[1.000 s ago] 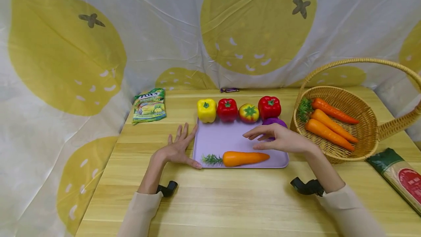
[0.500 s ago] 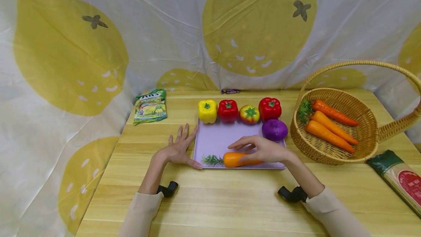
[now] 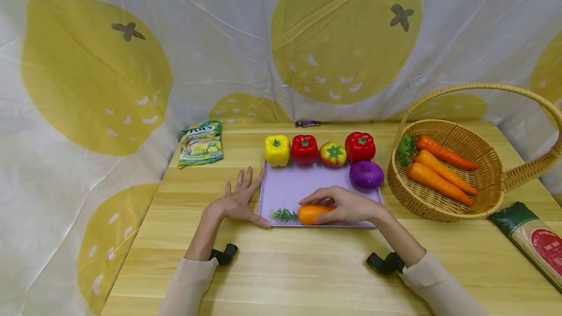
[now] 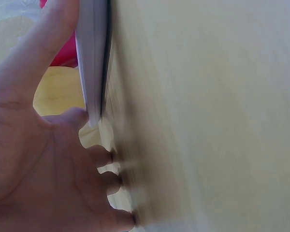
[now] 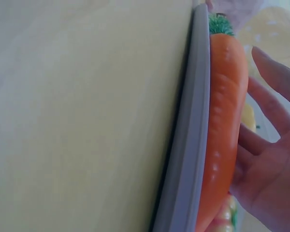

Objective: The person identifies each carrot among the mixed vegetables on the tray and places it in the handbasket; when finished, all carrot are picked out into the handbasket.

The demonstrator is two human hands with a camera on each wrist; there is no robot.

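An orange carrot (image 3: 308, 215) with a green leafy top lies along the near edge of the lilac tray (image 3: 287, 184). My right hand (image 3: 344, 205) holds it from above, thumb on the near side and fingers over the far side, hiding its tip. In the right wrist view, fingers pass behind the carrot (image 5: 225, 96). My left hand (image 3: 237, 205) spreads its fingers at the tray's left side; its thumb touches the front left corner, and the other fingertips rest on the table.
A yellow pepper (image 3: 277, 150), two red peppers (image 3: 304, 149), a red-yellow fruit (image 3: 332, 154) and a purple onion-like vegetable (image 3: 366, 175) line the tray. At right stand a wicker basket (image 3: 401, 196) with carrots and a green-ended packet (image 3: 533, 238). A green packet (image 3: 201, 144) lies left, a wrapped candy (image 3: 307, 124) behind.
My right hand has moved left and down from above the tray onto the carrot, uncovering the purple vegetable. My left hand has stayed at the tray's corner.
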